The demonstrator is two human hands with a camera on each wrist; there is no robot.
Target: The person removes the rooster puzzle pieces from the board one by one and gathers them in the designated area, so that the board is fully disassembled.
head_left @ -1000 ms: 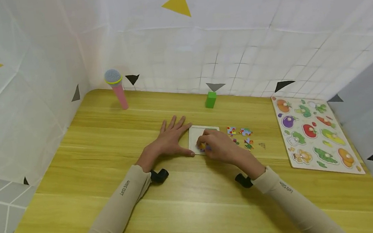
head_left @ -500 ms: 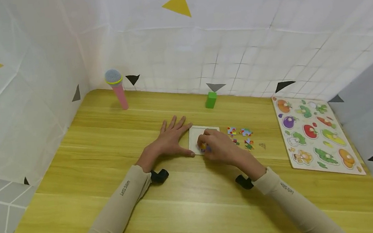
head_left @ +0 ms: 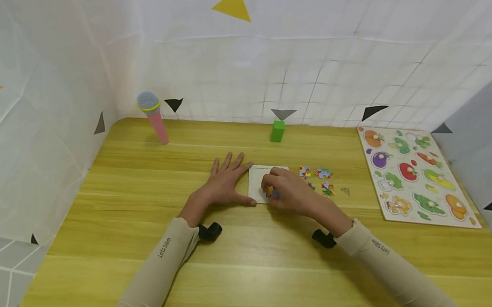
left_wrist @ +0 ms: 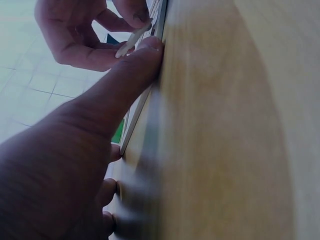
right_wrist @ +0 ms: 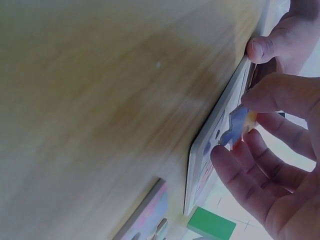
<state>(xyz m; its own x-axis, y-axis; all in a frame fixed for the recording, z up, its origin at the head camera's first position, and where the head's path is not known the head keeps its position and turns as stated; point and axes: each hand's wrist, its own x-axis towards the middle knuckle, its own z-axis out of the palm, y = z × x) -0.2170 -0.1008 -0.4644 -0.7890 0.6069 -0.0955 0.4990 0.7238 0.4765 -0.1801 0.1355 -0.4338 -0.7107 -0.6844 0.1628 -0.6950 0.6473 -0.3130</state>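
A small white square tray [head_left: 255, 176] lies on the table, its left edge between the thumb and index finger of my left hand [head_left: 221, 186], whose fingers are spread straight. Over the tray's lower part, my right hand [head_left: 289, 190] pinches a jigsaw piece [head_left: 276, 195] between thumb and fingers. In the right wrist view the piece [right_wrist: 237, 122] shows blue and orange and is held tilted above the tray [right_wrist: 192, 172]. From the left wrist, its pale edge [left_wrist: 131, 42] is visible beside my left thumb. Several loose jigsaw pieces [head_left: 323, 173] lie right of the tray.
A green block [head_left: 277, 131] stands behind the tray. The pink microphone [head_left: 158, 125] is upright at the back left. On the right lies a vegetable puzzle board [head_left: 417, 175]. A tiny brownish item [head_left: 345, 191] rests right of the loose pieces.
The piece in my right hand is turned or lifted slightly and shows a little differently between the fingers. My left hand stays in place at the tray.
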